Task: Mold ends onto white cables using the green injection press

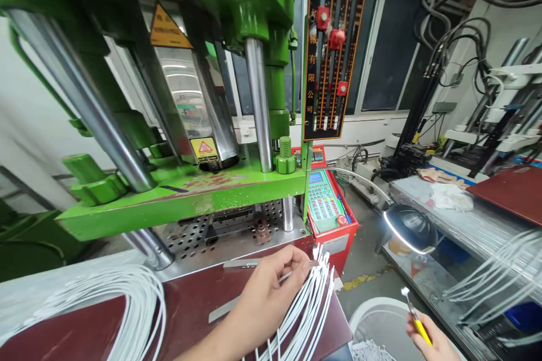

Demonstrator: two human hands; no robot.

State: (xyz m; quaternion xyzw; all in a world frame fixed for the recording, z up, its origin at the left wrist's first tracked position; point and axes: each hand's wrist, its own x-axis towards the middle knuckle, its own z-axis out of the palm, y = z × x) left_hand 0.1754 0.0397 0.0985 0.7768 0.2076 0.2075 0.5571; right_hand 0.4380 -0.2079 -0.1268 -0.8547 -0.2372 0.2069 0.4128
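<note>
Down at the bottom centre, the left hand [271, 287] has thumb and fingers drawn together, apparently pinching one of the white cables [307, 310], whose ends bunch up just right of the fingertips. Good grip for it: hold close behind the end, and fan the neighbours apart so a single one offers itself.

Over at the lower right, the right hand [432, 338] is wrapped round yellow-handled pliers [423, 333], and there's a small white piece [405, 291] at their tips! They're well apart from the cables, near the pale bin [381, 321] with white scraps [372, 350] inside; the tidy way is to let pieces go over that opening. Bringing the tool back in, I'd keep the tips angled off those pinching fingers.

Beneath the bunch lies the maroon tabletop [190, 304], more cable looping at lower left, and behind, filling the upper left, the green press [203, 203].
</note>
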